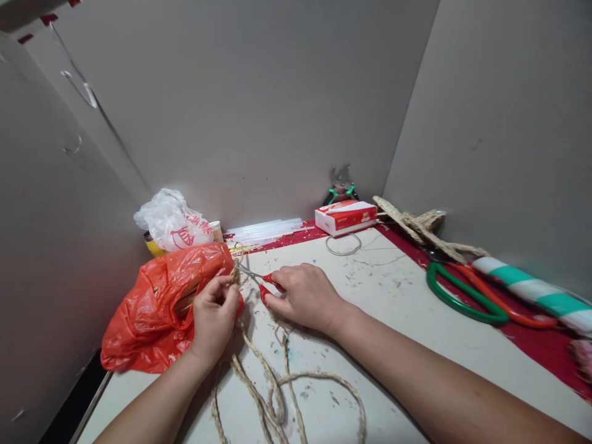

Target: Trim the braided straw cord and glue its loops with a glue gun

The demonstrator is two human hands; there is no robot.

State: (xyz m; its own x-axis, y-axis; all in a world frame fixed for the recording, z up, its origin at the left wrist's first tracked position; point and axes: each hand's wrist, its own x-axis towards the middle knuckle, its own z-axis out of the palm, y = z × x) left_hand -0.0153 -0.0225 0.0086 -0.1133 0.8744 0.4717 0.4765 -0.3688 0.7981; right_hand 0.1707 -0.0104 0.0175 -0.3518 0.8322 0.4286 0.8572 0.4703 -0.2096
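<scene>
My right hand (300,293) grips a small pair of scissors by its red handles (264,290). The blades are parted and point left, at a frayed straw-coloured strand. My left hand (216,311) pinches that braided rope (236,269) just below the blades, thumb against fingers. Whether the blades touch the strand I cannot tell. From under my hands the rope runs down toward me in loose loops (324,374) on the white tabletop (379,382). Beside my left hand lies a crumpled red plastic bag (143,308) with thin brown sticks or straw showing in its opening.
Along the back wall are a white plastic bag (173,219), clear sticks (266,232), a red-and-white tissue pack (346,217) and green-handled cutters (342,188). A wire coil (343,245) lies nearby. At right are dry woody pieces (416,228), green-handled (462,293) shears and a striped roll (531,290).
</scene>
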